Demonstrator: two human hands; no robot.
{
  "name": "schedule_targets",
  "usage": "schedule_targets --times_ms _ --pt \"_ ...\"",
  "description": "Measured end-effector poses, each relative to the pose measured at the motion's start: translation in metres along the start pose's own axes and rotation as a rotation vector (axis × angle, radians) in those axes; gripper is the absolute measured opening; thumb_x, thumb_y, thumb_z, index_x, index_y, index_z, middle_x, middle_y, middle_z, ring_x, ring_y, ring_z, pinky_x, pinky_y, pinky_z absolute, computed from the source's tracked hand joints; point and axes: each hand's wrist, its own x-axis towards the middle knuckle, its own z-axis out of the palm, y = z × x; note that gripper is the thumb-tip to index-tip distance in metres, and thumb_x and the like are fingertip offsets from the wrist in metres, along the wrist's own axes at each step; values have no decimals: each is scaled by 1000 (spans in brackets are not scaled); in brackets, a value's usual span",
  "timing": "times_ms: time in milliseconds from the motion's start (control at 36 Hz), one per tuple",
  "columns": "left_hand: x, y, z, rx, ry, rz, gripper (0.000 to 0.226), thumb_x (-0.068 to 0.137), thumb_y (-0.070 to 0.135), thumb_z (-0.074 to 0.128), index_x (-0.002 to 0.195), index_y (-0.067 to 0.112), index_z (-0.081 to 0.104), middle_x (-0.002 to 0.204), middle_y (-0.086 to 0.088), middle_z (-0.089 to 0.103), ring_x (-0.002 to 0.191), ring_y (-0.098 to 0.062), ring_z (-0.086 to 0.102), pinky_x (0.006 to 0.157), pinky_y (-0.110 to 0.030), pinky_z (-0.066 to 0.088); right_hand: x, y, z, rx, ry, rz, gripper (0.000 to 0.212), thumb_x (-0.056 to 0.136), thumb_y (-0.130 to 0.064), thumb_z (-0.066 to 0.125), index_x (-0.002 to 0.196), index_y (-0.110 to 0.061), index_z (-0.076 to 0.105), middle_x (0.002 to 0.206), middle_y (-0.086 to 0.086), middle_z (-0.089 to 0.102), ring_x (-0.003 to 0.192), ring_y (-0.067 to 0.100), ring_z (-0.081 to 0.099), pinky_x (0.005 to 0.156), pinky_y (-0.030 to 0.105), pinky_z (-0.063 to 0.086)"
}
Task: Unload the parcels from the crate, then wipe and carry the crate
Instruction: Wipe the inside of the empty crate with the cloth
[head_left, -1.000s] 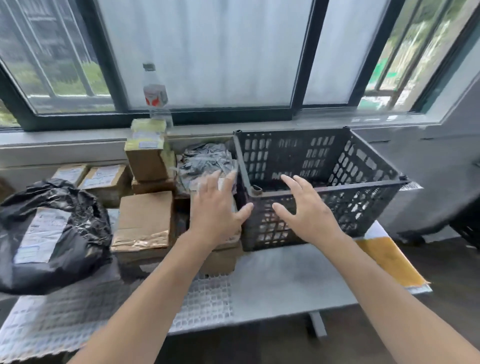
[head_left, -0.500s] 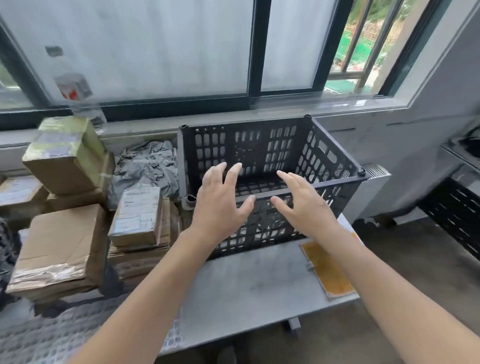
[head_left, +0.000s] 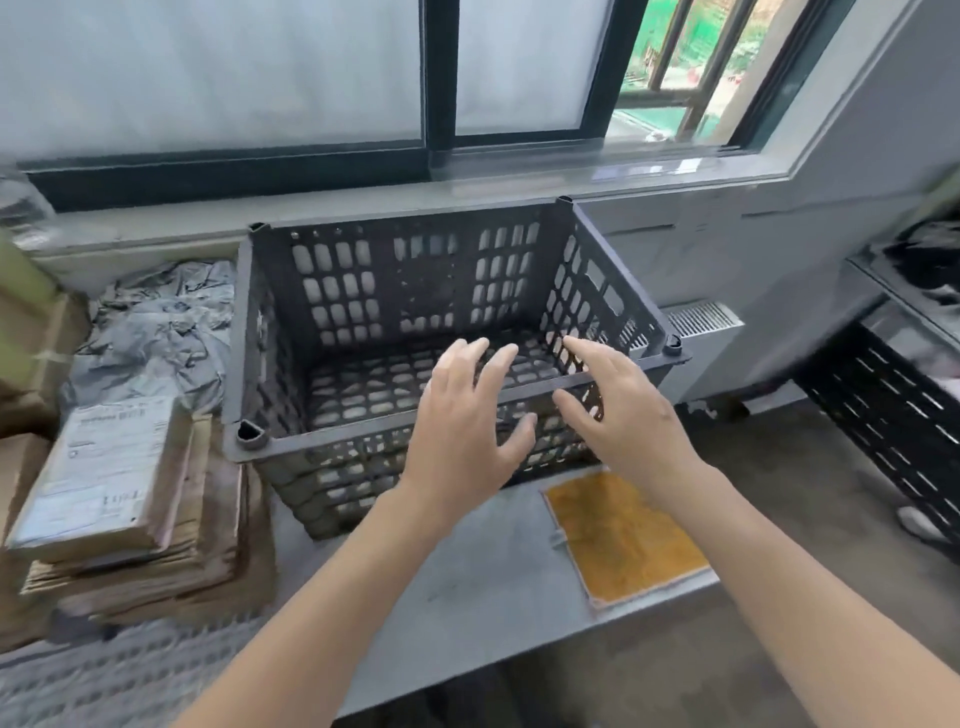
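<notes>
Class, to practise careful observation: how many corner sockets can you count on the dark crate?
4 on the crate: front-left socket, back-left socket, back-right socket, front-right socket just right of the right hand. None appears hidden.

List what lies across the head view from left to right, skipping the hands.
stack of cardboard parcels → black plastic crate → orange cloth → black slotted rack

One dark slatted crate (head_left: 415, 291), two hands, the left hand (head_left: 462, 431) and right hand (head_left: 623, 415), one orange cloth (head_left: 623, 535), one grey mailer bag (head_left: 156, 332), at least four cardboard parcels (head_left: 104, 467).
</notes>
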Motion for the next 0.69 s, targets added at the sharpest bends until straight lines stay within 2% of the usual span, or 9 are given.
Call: schedule_targets --times_ms 139,250,361,444,500,583,639,694 --pt "7 9 15 72 35 -115 68 87 49 44 141 9 46 143 -14 46 139 -32 34 112 -44 32 8 37 -11 26 -22 -67 58 96 -41 54 149 -27 36 150 -8 42 139 9 34 108 24 27" --pt "6 39 32 48 87 -204 67 87 48 43 141 8 47 142 -13 46 139 -31 34 114 -42 30 8 65 -24 87 -8 -162 56 96 -37 56 148 -24 39 147 -7 46 136 8 38 101 17 27" --pt "-6 77 64 122 171 -159 56 88 37 51 135 6 53 138 -16 50 136 -34 38 115 -43 31 -9 99 -25 143 43 -301 50 94 -34 55 139 -14 51 137 3 55 128 17 47 102 25 39" --pt "-21 100 90 161 258 -102 49 88 29 56 130 5 57 134 -17 52 134 -34 40 116 -37 25 -31 129 -20 175 49 -323 49 91 -36 52 134 -13 55 134 4 56 126 18 47 102 27 39" --pt "-33 110 110 153 235 -118 49 87 30 56 130 6 58 132 -16 54 132 -34 42 115 -37 27 -44 148 -13 191 11 -293 48 90 -35 55 133 -14 56 134 3 56 125 17 46 102 25 37" --pt "-50 112 147 136 115 -182 50 86 33 55 129 8 56 130 -17 54 127 -37 47 109 -46 38 -59 174 0 188 -45 -238 46 89 -28 61 132 -12 58 132 5 58 124 16 46 100 26 37" --pt "-57 107 170 105 -2 -281 53 86 36 52 129 7 57 130 -18 54 125 -38 49 103 -51 44 -66 190 9 176 -82 -197 45 90 -25 65 133 -12 58 132 4 58 124 15 46 100 27 40" --pt "-61 101 189 55 -109 -433 53 89 36 52 135 9 54 135 -15 51 129 -34 45 105 -49 42 -70 202 18 163 -137 -145 46 92 -24 65 135 -13 56 134 1 57 126 12 43 101 21 35"
